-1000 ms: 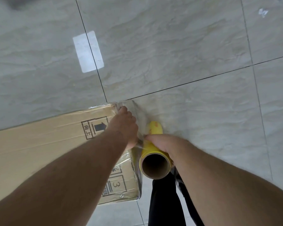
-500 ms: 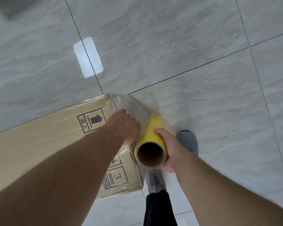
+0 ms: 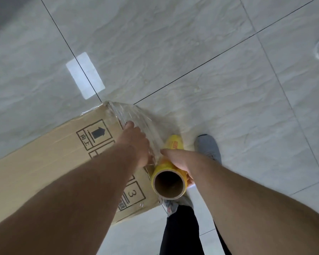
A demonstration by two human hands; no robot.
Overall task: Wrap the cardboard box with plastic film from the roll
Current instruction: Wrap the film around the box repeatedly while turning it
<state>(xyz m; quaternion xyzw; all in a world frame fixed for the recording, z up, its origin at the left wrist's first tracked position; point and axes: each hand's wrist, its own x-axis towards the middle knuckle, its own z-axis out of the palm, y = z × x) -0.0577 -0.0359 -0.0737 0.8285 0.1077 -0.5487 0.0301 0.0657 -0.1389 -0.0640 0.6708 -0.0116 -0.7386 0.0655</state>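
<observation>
Shoes (image 3: 208, 146) beside roll (image 3: 170, 173); tile floor (image 3: 173, 52) around box (image 3: 44, 159).

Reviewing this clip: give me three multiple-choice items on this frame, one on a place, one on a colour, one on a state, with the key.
1. Where is the roll relative to the cardboard box?
A. at its end
B. on top of it
C. inside it

2. What colour is the roll's outside?
A. blue
B. yellow
C. white

3. What is the right hand doing?
A. hanging idle
B. pointing at the floor
C. holding the roll

Key: 1 A, the roll sits beside the box's end; 2 B, its wrap is yellow; 3 C, its fingers curl round the roll while the left hand rests against the plastic film.
</observation>
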